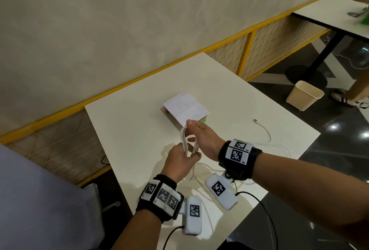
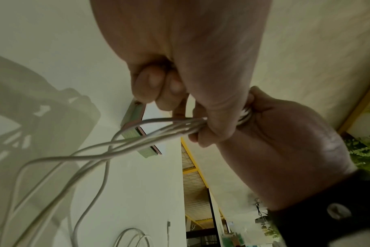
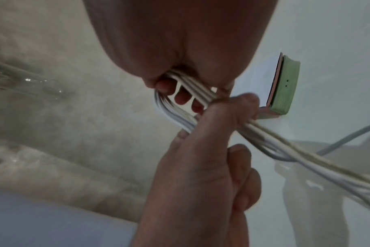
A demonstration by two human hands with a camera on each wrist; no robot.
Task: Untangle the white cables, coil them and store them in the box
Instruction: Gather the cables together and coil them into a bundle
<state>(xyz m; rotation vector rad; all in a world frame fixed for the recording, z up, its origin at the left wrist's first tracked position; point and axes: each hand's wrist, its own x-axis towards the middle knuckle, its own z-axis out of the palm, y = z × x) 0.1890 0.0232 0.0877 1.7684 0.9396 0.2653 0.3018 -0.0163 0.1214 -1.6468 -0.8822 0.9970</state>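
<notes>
Above the white table (image 1: 127, 130), a bundle of white cables (image 1: 185, 140) is looped into a narrow coil between both hands. My left hand (image 1: 180, 159) grips the coil's near end, its fingers (image 2: 156, 90) curled round the strands (image 2: 137, 142). My right hand (image 1: 196, 137) holds the far end, the loops (image 3: 192, 93) running over its curled fingers (image 3: 181, 98). Loose cable trails off right across the table to a plug (image 1: 255, 120). The box (image 1: 185, 109), white lid shut over green and pink sides (image 3: 285, 86), lies just beyond the hands.
More slack cable (image 1: 279, 150) lies on the table at the right, close to its edge. A yellow-framed mesh railing (image 1: 245, 54) runs behind. On the floor to the right stand a cream bin (image 1: 304, 95) and another table (image 1: 329, 16); a person's shoe (image 1: 341, 99) is nearby.
</notes>
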